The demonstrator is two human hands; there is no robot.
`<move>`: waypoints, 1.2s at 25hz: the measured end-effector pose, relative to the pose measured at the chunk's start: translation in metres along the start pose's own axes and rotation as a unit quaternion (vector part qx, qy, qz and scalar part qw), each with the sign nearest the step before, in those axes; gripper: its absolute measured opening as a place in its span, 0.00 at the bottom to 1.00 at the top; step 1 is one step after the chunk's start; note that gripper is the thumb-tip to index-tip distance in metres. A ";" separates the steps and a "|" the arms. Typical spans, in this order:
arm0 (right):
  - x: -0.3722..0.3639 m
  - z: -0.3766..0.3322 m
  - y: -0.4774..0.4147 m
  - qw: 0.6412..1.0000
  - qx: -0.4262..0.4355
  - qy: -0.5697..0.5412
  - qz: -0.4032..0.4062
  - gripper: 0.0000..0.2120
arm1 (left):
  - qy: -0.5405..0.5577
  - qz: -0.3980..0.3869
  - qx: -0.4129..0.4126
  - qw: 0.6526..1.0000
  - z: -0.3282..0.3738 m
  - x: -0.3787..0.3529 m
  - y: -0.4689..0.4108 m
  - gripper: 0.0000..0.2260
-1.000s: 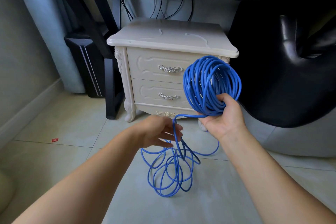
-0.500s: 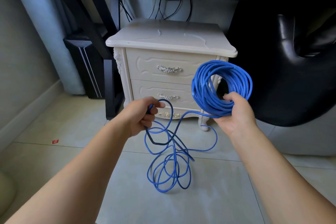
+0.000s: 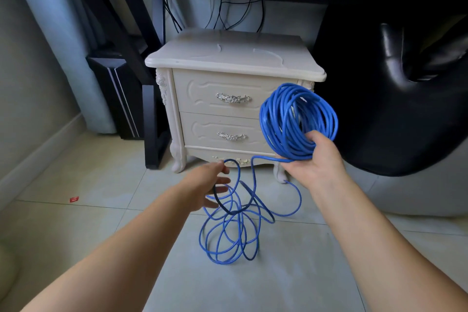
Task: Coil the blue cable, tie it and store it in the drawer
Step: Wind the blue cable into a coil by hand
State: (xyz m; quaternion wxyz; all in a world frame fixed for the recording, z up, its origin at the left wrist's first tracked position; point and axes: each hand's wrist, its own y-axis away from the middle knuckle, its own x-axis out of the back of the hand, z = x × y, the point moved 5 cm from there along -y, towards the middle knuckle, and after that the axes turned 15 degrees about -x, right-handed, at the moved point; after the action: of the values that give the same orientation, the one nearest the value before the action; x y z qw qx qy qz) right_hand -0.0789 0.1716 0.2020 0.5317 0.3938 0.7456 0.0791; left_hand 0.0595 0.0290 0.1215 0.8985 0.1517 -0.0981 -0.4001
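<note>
The blue cable is partly wound into a thick coil (image 3: 274, 132), held upright in front of the nightstand's right side. My right hand (image 3: 315, 163) is shut on the bottom of the coil, thumb through the ring. From it a strand drops to a loose tangle of blue cable (image 3: 228, 238) on the floor tiles. My left hand (image 3: 206, 185) hovers just above the tangle with fingers spread, and a loop of the strand rests against its fingertips. The cream nightstand (image 3: 235, 58) has an upper drawer (image 3: 202, 94) and a lower drawer (image 3: 202, 132), both closed.
A black desk leg (image 3: 152, 124) and a black computer tower (image 3: 114, 88) stand left of the nightstand. A large black chair (image 3: 405, 109) fills the right. Black wires (image 3: 228, 15) hang behind the nightstand. A red scrap (image 3: 74, 199) lies on the floor.
Half a second ago my left hand was closed on a strand and raised. Now its fingers are spread and it sits lower. The coil in my right hand has barely shifted.
</note>
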 end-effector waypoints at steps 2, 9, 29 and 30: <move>-0.011 0.007 0.001 0.999 -0.014 -0.034 -0.025 0.05 | 0.039 -0.014 0.039 0.998 -0.008 -0.008 -0.003 0.15; -0.034 0.013 0.020 0.992 -0.039 -0.089 -0.079 0.08 | 0.273 -0.077 0.088 0.955 -0.009 -0.034 -0.001 0.13; 0.024 -0.018 0.002 0.790 0.138 0.565 0.194 0.08 | 0.103 -0.076 -0.161 0.979 0.054 -0.014 0.018 0.07; 0.022 -0.012 0.001 0.779 0.127 0.586 0.182 0.09 | 0.070 -0.059 -0.178 0.980 0.056 -0.013 0.018 0.06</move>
State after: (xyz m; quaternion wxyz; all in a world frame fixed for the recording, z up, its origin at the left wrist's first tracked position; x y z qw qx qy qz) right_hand -0.0915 0.1910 0.1919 -0.0869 0.4640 0.8309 0.2946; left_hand 0.0467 0.0393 0.1791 0.8904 0.0222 0.0474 -0.4521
